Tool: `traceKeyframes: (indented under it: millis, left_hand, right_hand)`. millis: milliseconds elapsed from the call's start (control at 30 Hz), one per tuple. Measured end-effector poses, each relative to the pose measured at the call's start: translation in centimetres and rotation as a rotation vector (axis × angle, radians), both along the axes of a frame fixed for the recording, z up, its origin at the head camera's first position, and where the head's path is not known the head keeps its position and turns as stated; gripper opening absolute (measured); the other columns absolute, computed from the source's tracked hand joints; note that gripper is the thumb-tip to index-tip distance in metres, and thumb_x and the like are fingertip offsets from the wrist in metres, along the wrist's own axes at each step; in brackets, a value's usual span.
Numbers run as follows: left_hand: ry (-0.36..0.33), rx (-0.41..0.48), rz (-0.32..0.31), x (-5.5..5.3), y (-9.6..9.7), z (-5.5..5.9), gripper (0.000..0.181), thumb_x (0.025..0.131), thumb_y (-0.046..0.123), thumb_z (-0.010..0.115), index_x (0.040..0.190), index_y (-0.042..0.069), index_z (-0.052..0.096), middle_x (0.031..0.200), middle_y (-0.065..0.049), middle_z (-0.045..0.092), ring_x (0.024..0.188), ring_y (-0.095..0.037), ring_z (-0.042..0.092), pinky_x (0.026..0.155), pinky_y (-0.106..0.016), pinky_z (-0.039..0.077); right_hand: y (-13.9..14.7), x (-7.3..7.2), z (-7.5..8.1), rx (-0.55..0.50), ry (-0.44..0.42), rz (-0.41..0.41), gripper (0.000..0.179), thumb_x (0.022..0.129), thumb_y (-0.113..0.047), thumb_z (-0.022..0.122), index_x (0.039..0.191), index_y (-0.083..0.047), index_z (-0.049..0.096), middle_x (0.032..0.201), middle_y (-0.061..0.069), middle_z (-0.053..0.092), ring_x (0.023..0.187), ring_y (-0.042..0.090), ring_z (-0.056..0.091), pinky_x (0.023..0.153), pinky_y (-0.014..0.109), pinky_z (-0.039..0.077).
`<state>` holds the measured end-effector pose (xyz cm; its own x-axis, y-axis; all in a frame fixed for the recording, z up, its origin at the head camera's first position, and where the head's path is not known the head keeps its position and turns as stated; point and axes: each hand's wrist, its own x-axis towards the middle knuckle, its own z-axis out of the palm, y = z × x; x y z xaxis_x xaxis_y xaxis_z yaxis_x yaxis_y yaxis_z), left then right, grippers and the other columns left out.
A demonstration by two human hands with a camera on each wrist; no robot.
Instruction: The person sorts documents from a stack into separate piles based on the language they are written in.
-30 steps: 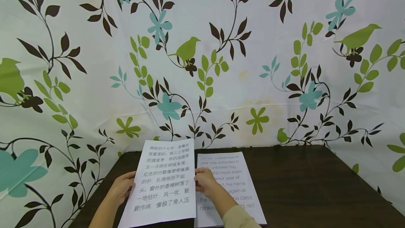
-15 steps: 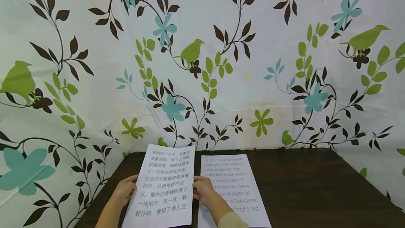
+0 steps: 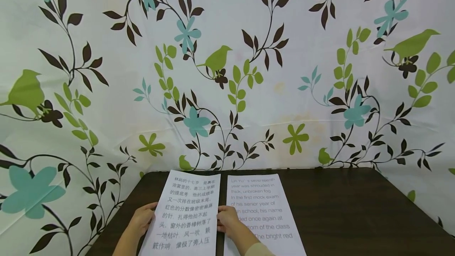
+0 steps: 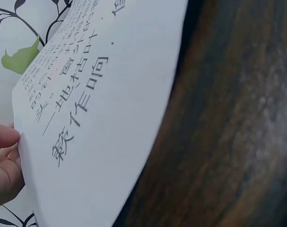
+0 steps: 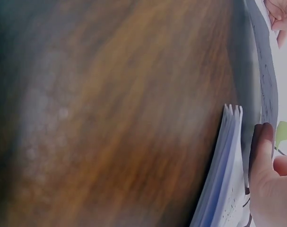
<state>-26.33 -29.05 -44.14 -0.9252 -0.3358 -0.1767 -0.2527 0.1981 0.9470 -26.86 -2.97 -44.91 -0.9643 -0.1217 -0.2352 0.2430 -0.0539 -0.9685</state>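
A white sheet of paper (image 3: 185, 212) printed with large Chinese characters is held just above the table. My left hand (image 3: 143, 221) pinches its left edge, the thumb on the printed face in the left wrist view. My right hand (image 3: 229, 222) holds the opposite edge, its fingers (image 5: 263, 146) showing at that edge in the right wrist view. Right of it lies a stack of paper (image 3: 262, 204) with English text on top, partly covered by my right hand and forearm. In the right wrist view the stack's (image 5: 223, 175) several layers show from the side.
A dark wood-grain table (image 3: 341, 212) stretches beyond the papers to the right. Behind it hangs a white cloth (image 3: 270, 98) patterned with birds, leaves and flowers, close to the table's far edge.
The Chinese-text sheet has come down toward the table, both hands still on its edges. My right hand has shifted left, uncovering more of the English page. The head view has turned slightly.
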Motion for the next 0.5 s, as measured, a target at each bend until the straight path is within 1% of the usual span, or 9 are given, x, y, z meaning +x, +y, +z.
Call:
traceKeyframes:
  millis: [167,300,400,500]
  left_hand:
    - [0.025,-0.009,-0.012,-0.3,0.1,-0.4,0.051,0.071,-0.014,0.038,0.121,-0.015,0.034,0.096,-0.027,0.050,0.071,-0.026,0.052,0.058,-0.035,0.042]
    - [0.036,-0.008,-0.012,-0.4,0.1,-0.6,0.050,0.071,-0.013,0.037,0.121,-0.016,0.034,0.092,-0.026,0.053,0.068,-0.024,0.053,0.056,-0.034,0.043]
    - [0.035,-0.024,-0.006,-0.4,0.1,-0.6,0.050,0.071,-0.012,0.036,0.121,-0.016,0.033,0.094,-0.027,0.052,0.068,-0.024,0.053,0.055,-0.032,0.042]
    - [0.037,-0.037,0.002,-0.2,0.0,-0.5,0.050,0.071,-0.011,0.037,0.120,-0.017,0.033,0.096,-0.030,0.050,0.069,-0.026,0.052,0.053,-0.029,0.041]
  right_hand:
    - [0.3,-0.1,0.2,0.022,-0.021,0.023,0.033,0.079,0.005,0.044,0.111,0.010,0.047,0.075,0.010,0.055,0.062,0.017,0.055,0.052,0.024,0.046]
    - [0.5,-0.2,0.8,0.022,-0.035,0.071,0.034,0.083,0.001,0.043,0.115,0.012,0.042,0.084,0.014,0.053,0.070,0.021,0.054,0.058,0.029,0.048]
    - [0.8,-0.3,1.3,0.024,-0.031,0.115,0.039,0.084,-0.002,0.043,0.119,0.014,0.036,0.095,0.022,0.050,0.083,0.030,0.054,0.063,0.035,0.048]
    - [1.0,-0.5,1.6,0.028,-0.027,0.151,0.044,0.085,-0.004,0.042,0.122,0.017,0.028,0.106,0.031,0.044,0.095,0.040,0.049,0.067,0.041,0.047]
